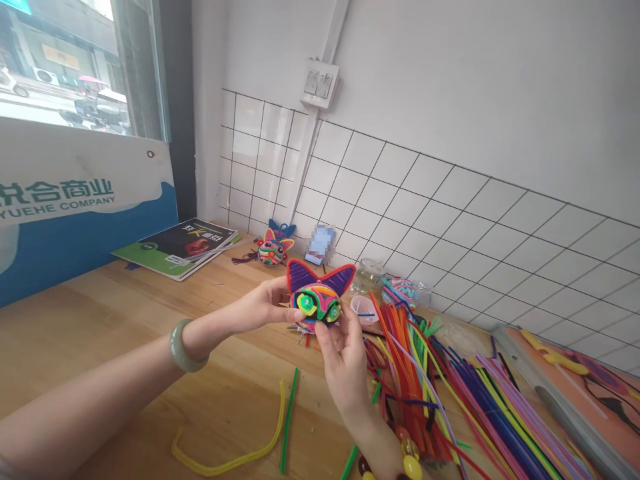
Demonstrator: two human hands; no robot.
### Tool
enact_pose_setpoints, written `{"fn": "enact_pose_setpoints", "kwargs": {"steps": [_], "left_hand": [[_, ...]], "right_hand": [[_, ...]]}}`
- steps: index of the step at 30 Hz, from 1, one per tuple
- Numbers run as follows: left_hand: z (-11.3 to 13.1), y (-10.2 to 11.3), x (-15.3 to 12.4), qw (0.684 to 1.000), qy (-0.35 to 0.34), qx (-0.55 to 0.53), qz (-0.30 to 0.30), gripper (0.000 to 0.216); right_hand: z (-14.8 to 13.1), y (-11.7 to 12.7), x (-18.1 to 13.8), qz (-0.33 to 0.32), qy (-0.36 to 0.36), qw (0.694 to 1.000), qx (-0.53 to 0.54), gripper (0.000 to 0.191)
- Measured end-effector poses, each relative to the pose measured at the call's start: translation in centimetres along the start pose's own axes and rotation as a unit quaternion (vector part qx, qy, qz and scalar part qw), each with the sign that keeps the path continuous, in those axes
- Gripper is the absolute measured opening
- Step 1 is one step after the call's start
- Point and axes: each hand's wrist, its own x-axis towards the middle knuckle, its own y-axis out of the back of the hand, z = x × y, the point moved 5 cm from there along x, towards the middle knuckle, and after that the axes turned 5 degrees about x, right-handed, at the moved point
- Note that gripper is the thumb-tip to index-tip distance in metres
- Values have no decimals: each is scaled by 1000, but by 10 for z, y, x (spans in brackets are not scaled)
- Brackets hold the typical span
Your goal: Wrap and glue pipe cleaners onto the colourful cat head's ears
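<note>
A cat-head figure (318, 293) made of bright pipe cleaners, with purple ears edged in red and two green round eyes, is held up above the wooden table (100, 333). My left hand (260, 305), with a pale green bangle on its wrist, grips the figure's left side. My right hand (343, 357) holds it from below, fingers closed on its lower edge. A large pile of loose coloured pipe cleaners (450, 387) lies just to the right of my hands.
A second finished cat head (273, 248) sits by the tiled wall, next to a magazine (183, 247). A yellow pipe cleaner (240, 450) and a green one (289, 420) lie near me. A small pink bowl (364, 308), a clear jar (371, 272) and an orange tray (575, 380) stand to the right.
</note>
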Motion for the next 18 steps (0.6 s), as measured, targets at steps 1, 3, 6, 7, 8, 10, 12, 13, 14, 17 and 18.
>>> {"fn": "enact_pose_setpoints", "kwargs": {"steps": [1,3,6,7,8,10,12,13,14,17,18], "left_hand": [[0,0,0,1000,1,1,-2,44],[1,1,0,1000,2,2,-4,44],[3,2,0,1000,-3,-8,-3,42],[4,2,0,1000,-5,-12,-3,41],[4,2,0,1000,-6,-16,-4,40],[4,2,0,1000,-6,-22,-8,40],[4,2,0,1000,-5,-25,-11,40],[4,2,0,1000,-6,-26,-13,40],[4,3,0,1000,-6,-26,-14,39],[5,4,0,1000,-4,-25,-19,38],[6,4,-1,999,-2,-26,-21,39]], "right_hand": [[0,0,0,-3,2,1000,-2,47],[-1,0,-1,-9,5,1000,-5,46],[1,0,-1,-9,1,1000,-11,48],[1,0,-1,-7,1,1000,-15,49],[1,1,-1,-6,1,1000,-19,50],[0,0,-1,-7,3,1000,-23,50],[-1,-1,-2,-13,1,1000,-24,49],[-2,-2,-2,-15,0,1000,-23,49],[-3,-2,-2,-18,-2,1000,-21,48],[-6,-4,-2,-28,-6,1000,-10,47],[-6,-4,-3,-32,-7,999,-7,47]]}}
